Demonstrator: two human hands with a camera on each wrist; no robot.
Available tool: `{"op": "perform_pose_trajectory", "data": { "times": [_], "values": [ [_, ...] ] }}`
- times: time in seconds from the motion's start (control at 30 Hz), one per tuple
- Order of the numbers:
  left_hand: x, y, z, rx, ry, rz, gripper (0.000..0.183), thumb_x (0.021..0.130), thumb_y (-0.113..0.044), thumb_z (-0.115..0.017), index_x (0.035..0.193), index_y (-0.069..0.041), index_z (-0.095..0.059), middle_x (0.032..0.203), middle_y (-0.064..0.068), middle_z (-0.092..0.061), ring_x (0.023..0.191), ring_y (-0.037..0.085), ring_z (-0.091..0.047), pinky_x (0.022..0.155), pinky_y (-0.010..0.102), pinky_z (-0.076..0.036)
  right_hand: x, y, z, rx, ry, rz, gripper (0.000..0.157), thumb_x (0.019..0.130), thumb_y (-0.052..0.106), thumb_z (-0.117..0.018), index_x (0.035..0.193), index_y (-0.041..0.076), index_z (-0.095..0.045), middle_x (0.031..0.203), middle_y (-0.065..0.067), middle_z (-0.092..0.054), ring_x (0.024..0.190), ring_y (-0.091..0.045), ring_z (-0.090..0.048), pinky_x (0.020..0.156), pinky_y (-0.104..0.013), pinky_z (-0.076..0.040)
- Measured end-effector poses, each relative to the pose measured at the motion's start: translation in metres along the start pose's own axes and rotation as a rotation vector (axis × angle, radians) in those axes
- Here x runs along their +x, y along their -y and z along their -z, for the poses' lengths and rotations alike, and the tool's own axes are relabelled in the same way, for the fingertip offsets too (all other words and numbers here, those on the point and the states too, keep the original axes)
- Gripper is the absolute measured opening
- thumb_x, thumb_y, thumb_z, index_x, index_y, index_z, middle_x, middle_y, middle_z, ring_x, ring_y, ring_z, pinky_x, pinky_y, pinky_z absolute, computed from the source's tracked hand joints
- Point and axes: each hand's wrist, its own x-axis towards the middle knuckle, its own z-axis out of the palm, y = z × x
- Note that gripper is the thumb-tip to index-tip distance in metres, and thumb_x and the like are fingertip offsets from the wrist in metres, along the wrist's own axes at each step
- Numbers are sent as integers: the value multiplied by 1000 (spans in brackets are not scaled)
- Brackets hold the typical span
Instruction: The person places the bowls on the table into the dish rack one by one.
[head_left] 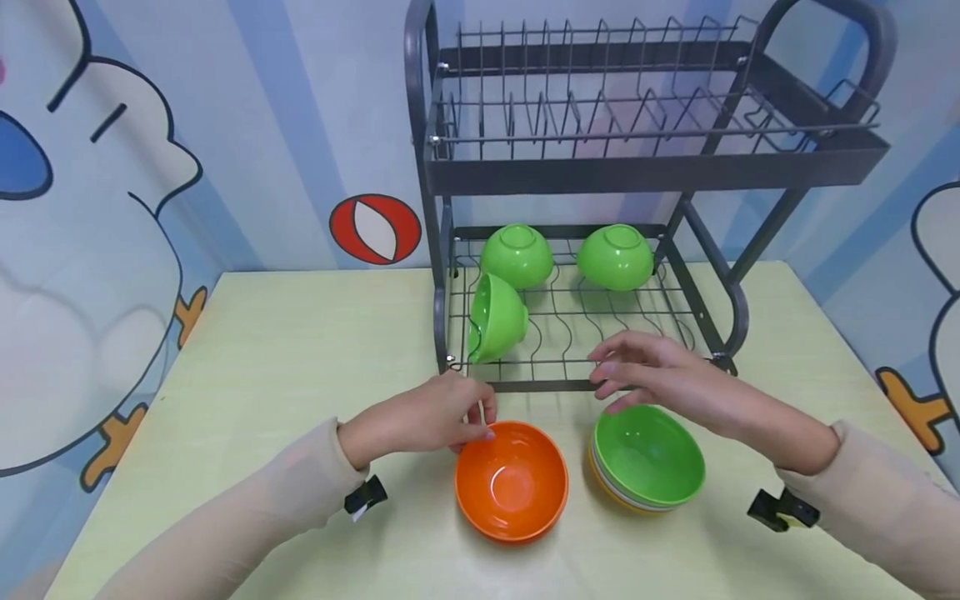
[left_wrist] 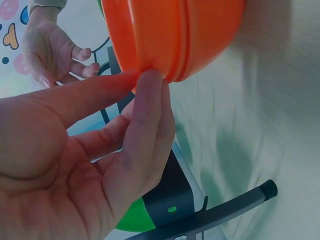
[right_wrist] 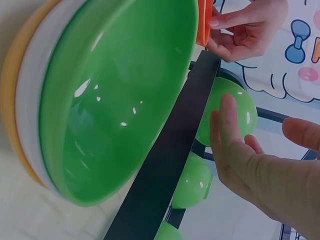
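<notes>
My left hand point(head_left: 442, 414) pinches the rim of an orange bowl point(head_left: 512, 483) between thumb and fingers; the left wrist view shows the thumb on one side of the bowl wall point(left_wrist: 175, 35). The orange bowl rests on the table, perhaps with more bowls nested under it; I cannot tell. To its right stands a stack with a green bowl point(head_left: 649, 457) on top, then a white bowl point(right_wrist: 37, 95) and a yellow-orange bowl point(right_wrist: 12, 92) below. Over the far rim of that stack hovers my right hand point(head_left: 660, 375), fingers loosely spread, holding nothing.
A dark two-tier dish rack point(head_left: 652, 175) stands behind the bowls. On its lower tier are two upside-down green bowls at the back, left point(head_left: 517, 257) and right point(head_left: 617, 258), and a green bowl point(head_left: 498, 320) tipped on its side at the front left. Patterned walls surround the table point(head_left: 300, 333).
</notes>
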Motion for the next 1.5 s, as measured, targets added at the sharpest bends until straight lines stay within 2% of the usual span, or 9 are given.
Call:
{"op": "perform_pose_trajectory", "data": {
  "times": [0.3,0.5,0.63,0.8,1.1,1.4,1.5],
  "values": [
    [0,6,-6,-3,24,-13,5,95,-1,-66,99,-3,-67,82,3,-65,63,14,-65,59,24,-58,1,-3,-4,3,11,-9,40,103,13,-54,131,-14,-43,117,-25,-56,106,-36,-61,86,-39,-58],
    [-3,4,-7,31,-5,-33,6,94,1,-66,99,-2,-67,81,3,-65,62,14,-63,58,23,-57,2,-3,-5,4,11,-13,40,103,12,-54,131,-14,-43,117,-25,-56,107,-39,-60,87,-40,-58],
    [-5,2,-7,22,-31,-30,7,95,1,-65,101,-3,-67,87,4,-66,64,14,-63,60,23,-57,2,-3,-5,7,14,-7,40,103,12,-54,131,-14,-43,117,-25,-56,107,-39,-60,87,-41,-58],
    [-7,2,-4,-24,-54,-44,8,96,0,-64,103,-3,-66,91,6,-67,67,13,-65,61,24,-59,3,-3,-6,15,20,-2,39,103,12,-54,130,-14,-44,118,-25,-56,107,-37,-60,87,-40,-58],
    [-15,-5,6,-95,-98,-112,7,98,-2,-63,104,-2,-65,92,5,-67,67,11,-67,62,23,-59,5,-2,-7,27,35,-8,41,103,15,-54,131,-13,-44,120,-27,-56,108,-38,-60,87,-40,-58],
    [-20,-12,16,-143,-131,-110,10,99,-3,-61,108,-1,-64,90,5,-66,70,12,-68,65,28,-61,9,-3,-12,71,67,-3,42,105,17,-51,133,-13,-43,128,-33,-48,106,-35,-60,87,-42,-58],
    [-22,-13,19,-164,-145,-105,9,99,-3,-60,107,-1,-64,91,5,-67,71,13,-68,65,29,-61,10,-3,-13,116,95,-4,42,106,17,-48,133,-14,-41,125,-30,-51,105,-33,-62,88,-44,-58]
  ]
}}
